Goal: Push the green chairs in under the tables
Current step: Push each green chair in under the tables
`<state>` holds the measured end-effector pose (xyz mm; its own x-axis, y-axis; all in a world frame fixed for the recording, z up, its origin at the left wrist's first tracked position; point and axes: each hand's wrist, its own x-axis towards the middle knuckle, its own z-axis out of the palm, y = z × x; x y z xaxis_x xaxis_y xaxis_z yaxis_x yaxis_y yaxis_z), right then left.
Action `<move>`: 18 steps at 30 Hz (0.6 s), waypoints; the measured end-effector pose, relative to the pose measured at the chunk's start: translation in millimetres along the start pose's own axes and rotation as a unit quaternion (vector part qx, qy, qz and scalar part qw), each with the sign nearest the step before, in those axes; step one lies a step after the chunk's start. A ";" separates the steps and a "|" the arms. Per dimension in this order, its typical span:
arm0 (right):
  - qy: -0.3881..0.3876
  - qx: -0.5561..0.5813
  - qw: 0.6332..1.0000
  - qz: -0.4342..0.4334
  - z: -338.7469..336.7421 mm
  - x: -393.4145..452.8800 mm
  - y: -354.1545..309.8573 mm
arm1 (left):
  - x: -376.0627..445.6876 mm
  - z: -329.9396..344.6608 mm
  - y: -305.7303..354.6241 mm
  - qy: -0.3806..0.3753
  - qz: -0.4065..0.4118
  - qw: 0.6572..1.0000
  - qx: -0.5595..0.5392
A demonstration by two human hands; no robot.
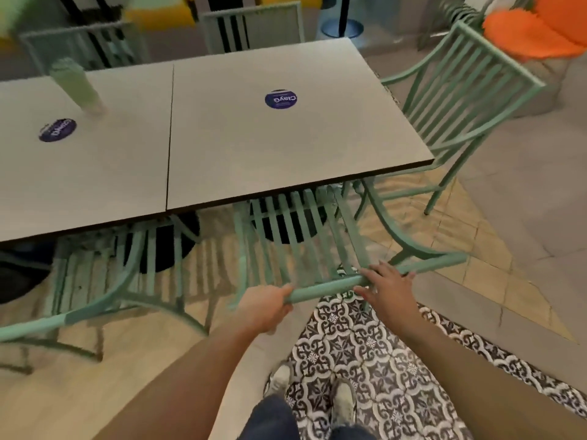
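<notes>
A green slatted chair (320,236) stands right in front of me, its seat partly under the right-hand grey table (286,147). My left hand (263,308) grips the left end of its top rail. My right hand (389,289) lies over the rail further right, fingers spread and nearly straight. A second green chair (127,281) stands at the left-hand table (79,173), seat partly beneath it. A third green chair (460,100) stands at the right end of the table, angled and out from it.
Two more green chairs (254,27) line the far side of the tables. A pale green bottle (76,85) stands on the left table. Each table bears a round blue sticker (280,99). An orange cushioned seat (533,36) is at the far right. My feet stand on patterned tiles (381,360).
</notes>
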<state>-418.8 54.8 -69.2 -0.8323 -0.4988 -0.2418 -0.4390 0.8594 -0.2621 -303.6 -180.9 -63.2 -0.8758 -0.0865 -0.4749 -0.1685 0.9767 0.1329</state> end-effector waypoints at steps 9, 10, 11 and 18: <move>0.021 0.045 0.999 -0.017 -6.3 38.1 -11.9 | 21.1 -17.3 -12.8 0.021 -0.073 0.997 0.002; 0.019 0.048 0.999 -0.016 -7.1 43.4 -12.9 | 24.4 -18.7 -15.6 0.020 -0.077 0.997 0.002; 0.018 0.052 0.998 -0.016 -7.8 47.5 -14.2 | 27.0 -20.4 -17.7 0.019 -0.081 0.996 0.003; 0.031 0.059 0.998 -0.007 -5.0 54.0 -17.6 | 38.3 -26.6 -26.6 -0.007 -0.074 0.997 0.009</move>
<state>-457.8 13.3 -73.0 -0.8480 -0.4987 -0.1796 -0.4102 0.8320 -0.3735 -344.6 -215.4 -61.7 -0.8357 -0.2265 -0.5003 -0.2867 0.9569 0.0457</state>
